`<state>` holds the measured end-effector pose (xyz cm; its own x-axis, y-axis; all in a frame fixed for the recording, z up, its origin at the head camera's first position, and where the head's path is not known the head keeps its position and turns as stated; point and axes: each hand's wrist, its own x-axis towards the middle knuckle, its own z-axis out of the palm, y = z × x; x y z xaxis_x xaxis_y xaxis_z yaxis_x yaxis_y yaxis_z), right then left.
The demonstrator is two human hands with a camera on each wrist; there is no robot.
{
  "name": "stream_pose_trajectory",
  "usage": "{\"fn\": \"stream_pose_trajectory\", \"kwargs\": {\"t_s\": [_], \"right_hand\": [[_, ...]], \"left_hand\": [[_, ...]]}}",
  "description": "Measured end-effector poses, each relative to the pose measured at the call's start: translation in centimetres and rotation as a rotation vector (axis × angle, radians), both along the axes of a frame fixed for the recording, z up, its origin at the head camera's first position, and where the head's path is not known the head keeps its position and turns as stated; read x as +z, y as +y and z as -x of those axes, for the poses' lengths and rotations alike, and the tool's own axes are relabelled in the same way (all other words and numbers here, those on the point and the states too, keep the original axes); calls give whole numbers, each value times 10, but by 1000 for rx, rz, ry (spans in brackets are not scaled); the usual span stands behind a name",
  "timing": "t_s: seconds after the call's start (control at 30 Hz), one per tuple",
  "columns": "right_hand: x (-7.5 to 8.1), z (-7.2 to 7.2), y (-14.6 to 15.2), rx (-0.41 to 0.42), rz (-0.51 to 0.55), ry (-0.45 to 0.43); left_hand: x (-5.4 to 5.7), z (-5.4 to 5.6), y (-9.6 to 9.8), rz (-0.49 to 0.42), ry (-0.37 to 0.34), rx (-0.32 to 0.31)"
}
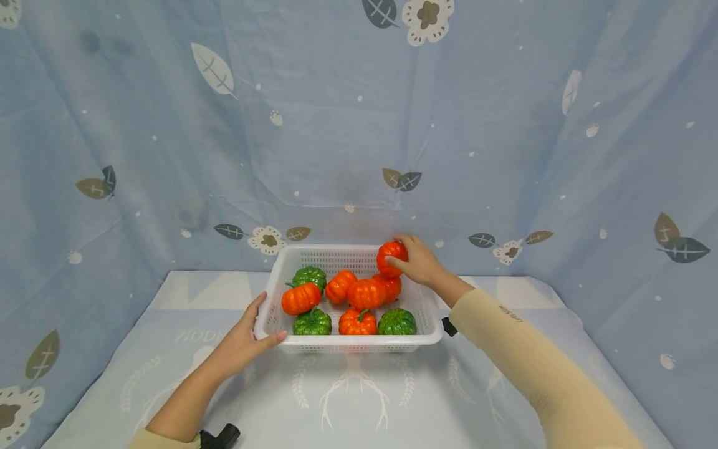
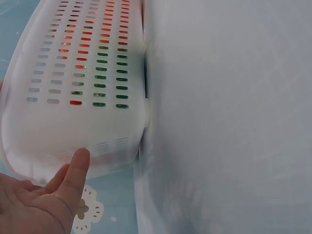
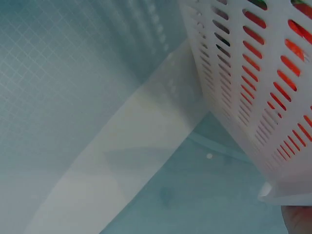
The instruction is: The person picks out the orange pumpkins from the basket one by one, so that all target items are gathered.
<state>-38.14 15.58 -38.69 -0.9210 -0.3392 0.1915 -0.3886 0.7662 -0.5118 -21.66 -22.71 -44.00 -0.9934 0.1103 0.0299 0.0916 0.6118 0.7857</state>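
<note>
In the head view, a white plastic basket (image 1: 432, 321) stands on the table and contains small orange and green pumpkins. My left hand (image 1: 241, 343) grips its front left corner, thumb over the rim and fingers along the end wall. The left wrist view has that hand (image 2: 53, 200) with a fingertip against the basket's end wall (image 2: 53, 122). Above the back right part of the basket, my right hand (image 1: 417, 262) holds an orange-red pumpkin (image 1: 391, 258) between thumb and fingers. Just below it sits another orange pumpkin (image 1: 392, 287). Only a bit of the right hand (image 3: 297, 219) shows beside the basket in the right wrist view.
Among the other pumpkins are an orange pumpkin (image 1: 301, 299) at the left and a green pumpkin (image 1: 397, 322) at the front right. A pale patterned cloth covers the table (image 1: 359, 399). Close behind the basket hangs a blue curtain (image 1: 336, 156).
</note>
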Motion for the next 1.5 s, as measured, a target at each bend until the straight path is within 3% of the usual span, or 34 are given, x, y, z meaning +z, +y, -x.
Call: {"fn": "stream_pose_trajectory", "kwargs": {"t_s": [0.37, 0.6, 1.13, 1.3, 1.5], "right_hand": [[6, -8, 11, 44, 77, -23], [12, -16, 22, 59, 138, 13], [34, -63, 71, 28, 165, 79], [30, -72, 92, -15, 129, 90], [12, -74, 119, -89, 135, 108]], "left_hand": [[5, -2, -2, -42, -35, -10], [4, 0, -1, -51, -41, -16], [7, -2, -4, -56, -43, -10], [7, -1, -4, -60, -48, -14], [5, 0, -3, -53, -58, -6]]}}
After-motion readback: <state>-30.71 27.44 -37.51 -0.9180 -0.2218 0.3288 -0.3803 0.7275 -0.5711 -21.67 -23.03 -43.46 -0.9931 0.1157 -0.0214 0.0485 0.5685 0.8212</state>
